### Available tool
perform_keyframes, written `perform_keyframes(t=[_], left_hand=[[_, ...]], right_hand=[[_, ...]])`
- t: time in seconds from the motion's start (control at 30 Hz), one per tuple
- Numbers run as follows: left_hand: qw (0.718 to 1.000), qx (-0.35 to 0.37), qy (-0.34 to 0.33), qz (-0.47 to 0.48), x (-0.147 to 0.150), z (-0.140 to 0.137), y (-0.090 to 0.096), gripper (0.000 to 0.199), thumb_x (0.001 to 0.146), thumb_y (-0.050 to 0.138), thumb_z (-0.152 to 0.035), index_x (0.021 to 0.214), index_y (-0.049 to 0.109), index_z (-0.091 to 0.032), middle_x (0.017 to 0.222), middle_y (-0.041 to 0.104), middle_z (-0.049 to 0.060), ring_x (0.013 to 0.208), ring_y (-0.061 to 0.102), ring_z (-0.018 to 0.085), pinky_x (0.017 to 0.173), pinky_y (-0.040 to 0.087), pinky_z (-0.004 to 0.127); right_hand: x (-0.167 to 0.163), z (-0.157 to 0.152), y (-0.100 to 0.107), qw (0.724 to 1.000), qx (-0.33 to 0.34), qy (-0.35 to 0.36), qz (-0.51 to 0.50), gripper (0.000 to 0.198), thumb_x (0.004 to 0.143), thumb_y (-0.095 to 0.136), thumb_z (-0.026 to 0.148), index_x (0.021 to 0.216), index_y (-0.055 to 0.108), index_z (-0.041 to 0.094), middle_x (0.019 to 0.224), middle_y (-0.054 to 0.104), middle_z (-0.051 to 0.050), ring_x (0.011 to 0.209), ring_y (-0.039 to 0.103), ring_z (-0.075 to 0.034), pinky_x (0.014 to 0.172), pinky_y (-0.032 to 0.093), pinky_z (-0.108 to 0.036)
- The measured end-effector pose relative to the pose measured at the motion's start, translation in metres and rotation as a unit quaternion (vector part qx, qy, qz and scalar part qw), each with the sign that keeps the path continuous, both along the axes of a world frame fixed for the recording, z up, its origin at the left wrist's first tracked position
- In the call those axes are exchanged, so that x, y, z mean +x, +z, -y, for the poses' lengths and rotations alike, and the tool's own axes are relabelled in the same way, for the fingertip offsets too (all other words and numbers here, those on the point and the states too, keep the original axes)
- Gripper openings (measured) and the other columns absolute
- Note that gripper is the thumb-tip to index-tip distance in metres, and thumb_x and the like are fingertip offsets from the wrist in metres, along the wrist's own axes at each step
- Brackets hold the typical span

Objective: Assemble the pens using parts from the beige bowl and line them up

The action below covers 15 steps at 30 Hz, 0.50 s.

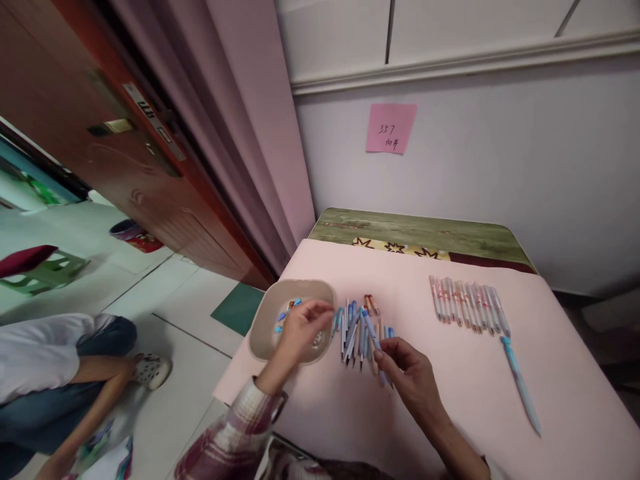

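Soft, muted indoor light spreads evenly over the desk (475, 387), leaving only faint shadows. Right of the desk, things sink into gloom. Left of it, the door (125, 187) tilts and the crouching person (40, 360) looks stretched by the wide lens. Over the desk, the left hand (303, 330) is slightly blurred.

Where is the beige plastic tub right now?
Head view: the beige plastic tub sits at the pale pink tabletop's left edge, just left of the loose pile of slim bluish pens, the left hand partly over it.
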<state>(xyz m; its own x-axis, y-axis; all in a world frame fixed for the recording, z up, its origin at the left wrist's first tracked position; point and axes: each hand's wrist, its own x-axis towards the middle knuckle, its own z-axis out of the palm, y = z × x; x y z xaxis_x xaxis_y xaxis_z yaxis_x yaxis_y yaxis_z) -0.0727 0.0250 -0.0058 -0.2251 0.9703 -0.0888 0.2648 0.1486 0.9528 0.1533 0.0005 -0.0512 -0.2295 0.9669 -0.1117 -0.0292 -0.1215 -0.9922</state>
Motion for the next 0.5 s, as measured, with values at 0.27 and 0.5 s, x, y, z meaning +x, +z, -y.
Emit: perform_keyframes(t=[0.27,0.5], left_hand=[[0.882,-0.134,-0.047,-0.45,-0.096,-0.019,-0.021,0.017,0.079,0.055,-0.018,0.09,0.068,-0.021,0.093,0.073,0.006,0.088,0.065,0.022,0.075,0.044,0.027],[0.877,-0.14,-0.056,-0.457,-0.085,-0.022,-0.035,0.029,0.081,0.056,-0.018,0.109,0.063,-0.017,0.106,0.071,0.014,0.102,0.063,0.028,0.086,0.042,0.034]], right_hand=[[-0.01,-0.006,0.003,0.994,-0.085,0.004,-0.074,0.036,0.074,0.072,0.051,0.079,0.065,0.016,0.066,0.062,-0.002,0.058,0.053,-0.013,0.052,0.04,-0.023],[-0.009,-0.004,0.006,0.992,-0.101,-0.009,-0.072,0.039,0.073,0.072,0.055,0.081,0.066,0.017,0.067,0.063,-0.003,0.059,0.054,-0.014,0.056,0.044,-0.026]])
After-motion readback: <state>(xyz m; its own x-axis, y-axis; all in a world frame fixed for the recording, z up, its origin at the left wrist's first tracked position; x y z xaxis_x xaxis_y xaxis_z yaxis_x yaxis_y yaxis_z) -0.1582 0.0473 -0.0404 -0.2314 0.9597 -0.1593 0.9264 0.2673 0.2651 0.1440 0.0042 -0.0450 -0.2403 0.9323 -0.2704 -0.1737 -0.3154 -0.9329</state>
